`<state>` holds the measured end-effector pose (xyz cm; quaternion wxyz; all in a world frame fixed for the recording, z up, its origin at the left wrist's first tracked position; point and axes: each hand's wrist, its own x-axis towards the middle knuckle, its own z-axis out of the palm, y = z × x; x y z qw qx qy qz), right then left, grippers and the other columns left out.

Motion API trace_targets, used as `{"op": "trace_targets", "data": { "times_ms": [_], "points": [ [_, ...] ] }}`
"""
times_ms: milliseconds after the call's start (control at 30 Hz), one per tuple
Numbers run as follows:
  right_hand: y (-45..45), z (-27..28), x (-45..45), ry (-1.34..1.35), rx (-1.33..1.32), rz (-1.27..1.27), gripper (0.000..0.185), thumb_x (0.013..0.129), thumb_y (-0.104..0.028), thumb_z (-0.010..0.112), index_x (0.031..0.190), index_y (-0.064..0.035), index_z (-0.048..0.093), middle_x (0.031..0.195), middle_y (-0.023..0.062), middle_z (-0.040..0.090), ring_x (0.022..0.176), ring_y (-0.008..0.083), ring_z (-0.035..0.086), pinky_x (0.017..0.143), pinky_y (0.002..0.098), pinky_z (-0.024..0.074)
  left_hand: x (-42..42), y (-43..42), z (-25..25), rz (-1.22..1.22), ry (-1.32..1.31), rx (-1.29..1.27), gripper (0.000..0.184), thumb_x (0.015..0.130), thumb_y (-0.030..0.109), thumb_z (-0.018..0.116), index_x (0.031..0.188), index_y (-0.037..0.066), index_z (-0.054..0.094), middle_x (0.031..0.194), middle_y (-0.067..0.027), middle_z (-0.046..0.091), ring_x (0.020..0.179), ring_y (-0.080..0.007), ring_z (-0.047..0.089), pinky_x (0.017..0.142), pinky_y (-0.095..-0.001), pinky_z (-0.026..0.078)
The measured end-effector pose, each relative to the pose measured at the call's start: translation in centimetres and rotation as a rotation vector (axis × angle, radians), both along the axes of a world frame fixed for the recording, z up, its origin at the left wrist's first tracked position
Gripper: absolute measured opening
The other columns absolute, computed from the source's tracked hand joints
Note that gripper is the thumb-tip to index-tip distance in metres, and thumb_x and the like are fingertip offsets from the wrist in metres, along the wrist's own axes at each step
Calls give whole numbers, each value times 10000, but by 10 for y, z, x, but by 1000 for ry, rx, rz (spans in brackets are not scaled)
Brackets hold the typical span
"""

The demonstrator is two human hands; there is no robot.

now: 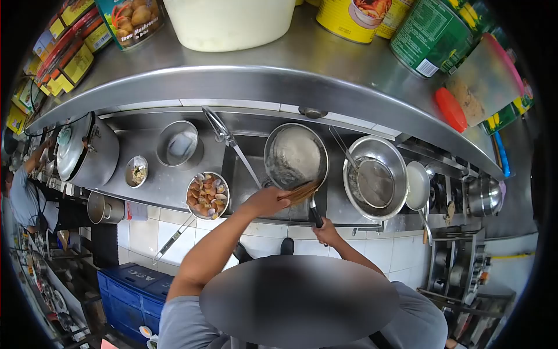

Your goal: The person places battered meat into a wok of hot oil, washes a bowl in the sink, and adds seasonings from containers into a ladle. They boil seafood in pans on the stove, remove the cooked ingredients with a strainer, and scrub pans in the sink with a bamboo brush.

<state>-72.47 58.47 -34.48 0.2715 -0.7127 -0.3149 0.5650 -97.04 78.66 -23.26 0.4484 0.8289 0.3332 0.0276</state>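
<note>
My left hand (267, 202) is wrapped round a bundled bamboo brush (303, 192), whose bristles reach the near rim of a round metal pan (274, 141). Cloudy, whitish liquid lies in the pan. The black pan handle (316, 216) is in the closed fingers of my right hand (327, 232). Under the pan is a steel sink (239, 168), with a tap (221, 129) at its back left and its long spout pointing toward the pan. A bowl of clams (208, 195) stands left of my left hand.
A large pot (96, 154), a small bowl (136, 172) and a metal basin (180, 144) stand left. Right are a colander (395, 160) holding a strainer (375, 185), and a stove. A shelf edge (261, 78) with cans overhangs the back. Another person (35, 186) stands far left.
</note>
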Motion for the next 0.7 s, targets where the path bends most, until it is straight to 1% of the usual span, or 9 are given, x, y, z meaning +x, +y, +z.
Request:
{"op": "trace_targets", "data": {
  "times_ms": [100, 133, 167, 267, 333, 367, 433, 500, 700],
  "points": [
    [0, -6, 10, -139, 199, -15, 208, 841, -69, 646, 963, -29, 483, 527, -3, 436, 357, 103, 418, 323, 292, 331, -21, 11, -29, -36, 88, 189, 417, 901, 371, 566, 1263, 171, 624, 1080, -189, 676, 1002, -367, 650, 889, -433, 511],
    [-2, -10, 12, -258, 252, 23, 195, 818, -108, 641, 951, 17, 575, 575, 100, 545, 445, 198, 544, 433, 364, 432, -22, 28, -21, 36, 347, 299, 395, 906, 369, 568, 1248, 182, 626, 1039, -181, 686, 958, -344, 670, 830, -430, 530],
    [-4, -17, 10, -260, 253, 25, 195, 818, -108, 641, 951, 17, 575, 575, 100, 545, 445, 198, 544, 433, 364, 432, -22, 41, -12, 107, 607, 407, 372, 910, 367, 570, 1234, 192, 629, 998, -173, 696, 914, -321, 690, 770, -428, 548],
    [-9, -28, 4, -570, 640, 176, 209, 806, -107, 639, 956, 22, 570, 573, 114, 546, 454, 217, 547, 445, 388, 441, -11, 51, 11, 317, 412, 632, 353, 919, 371, 565, 1233, 211, 595, 893, -136, 707, 817, -289, 710, 658, -416, 557],
    [-7, -22, -13, -218, 127, 40, 207, 834, -65, 652, 970, -33, 499, 538, 9, 458, 365, 105, 429, 326, 293, 330, 8, 35, 23, 312, 359, 529, 235, 921, 325, 568, 987, 147, 705, 896, -87, 720, 854, -254, 713, 664, -392, 571],
    [-4, -19, -23, -123, 81, -9, 214, 837, -57, 652, 985, -42, 498, 533, 5, 447, 361, 102, 423, 318, 291, 325, 13, 23, 18, 229, 377, 490, 382, 937, 385, 531, 1289, 237, 525, 778, -107, 694, 745, -297, 707, 632, -434, 557],
    [2, -12, -34, 139, 38, -94, 245, 841, -26, 656, 987, -80, 467, 515, -16, 399, 345, 85, 389, 294, 284, 308, 10, 0, -31, 77, 257, 542, 367, 937, 379, 539, 1291, 282, 531, 920, -134, 697, 743, -290, 708, 590, -444, 553],
    [8, 0, -31, 609, -169, -189, 256, 874, -46, 627, 897, -152, 395, 506, -39, 346, 348, 66, 333, 294, 258, 255, -13, -20, -36, 53, 438, 548, 418, 916, 348, 567, 1330, 322, 518, 922, -137, 682, 694, -280, 697, 542, -436, 540],
    [-1, 14, -39, 1103, -291, -233, 179, 926, -119, 572, 802, -167, 452, 507, -59, 338, 347, 62, 296, 310, 239, 251, -209, -52, 67, 562, 195, 751, 458, 859, 256, 647, 1307, 328, 590, 813, -136, 616, 572, -297, 641, 473, -390, 501]
  ]
}}
